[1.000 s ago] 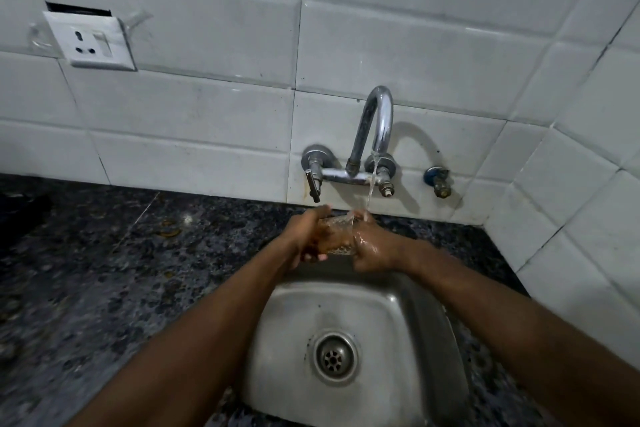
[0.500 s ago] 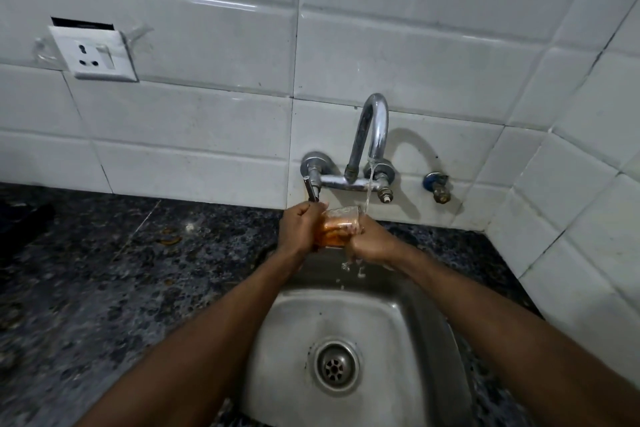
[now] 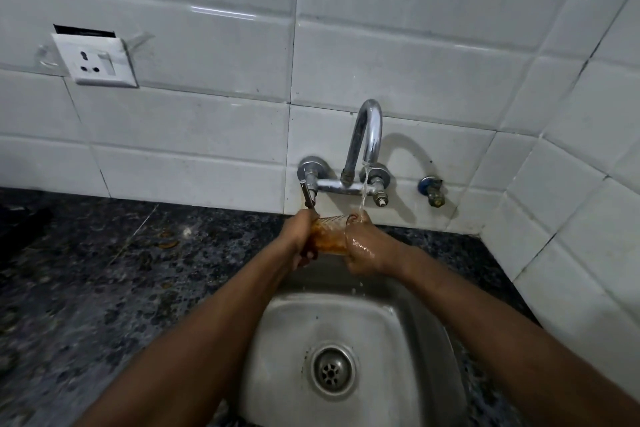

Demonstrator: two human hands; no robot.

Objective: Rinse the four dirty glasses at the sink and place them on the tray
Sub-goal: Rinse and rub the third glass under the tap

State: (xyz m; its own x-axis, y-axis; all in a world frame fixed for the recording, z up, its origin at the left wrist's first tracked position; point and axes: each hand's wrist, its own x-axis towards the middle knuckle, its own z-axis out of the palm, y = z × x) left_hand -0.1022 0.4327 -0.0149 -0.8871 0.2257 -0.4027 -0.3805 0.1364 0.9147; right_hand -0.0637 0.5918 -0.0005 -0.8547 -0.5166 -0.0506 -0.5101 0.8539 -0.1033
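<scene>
A clear glass (image 3: 330,234) with brownish residue is held upright over the steel sink (image 3: 408,329), between both hands. My left hand (image 3: 299,236) grips its left side. My wet right hand (image 3: 363,248) wraps its right side, and its thumb lies at the rim. Water runs from the chrome tap (image 3: 367,139) in a thin stream onto the glass rim and my right hand. Drops fall into the sink below. No other glasses and no tray are in view.
Dark speckled granite counter (image 3: 121,270) spreads left of the sink, with small brown spots. The sink drain (image 3: 333,371) is near the basin's middle. A wall socket (image 3: 97,61) sits on the white tiles at left. A small blue valve (image 3: 431,189) sticks out right of the tap.
The glass went from tilted on its side to upright under the stream, and brownish water now shows inside it. Both hands stayed on it.
</scene>
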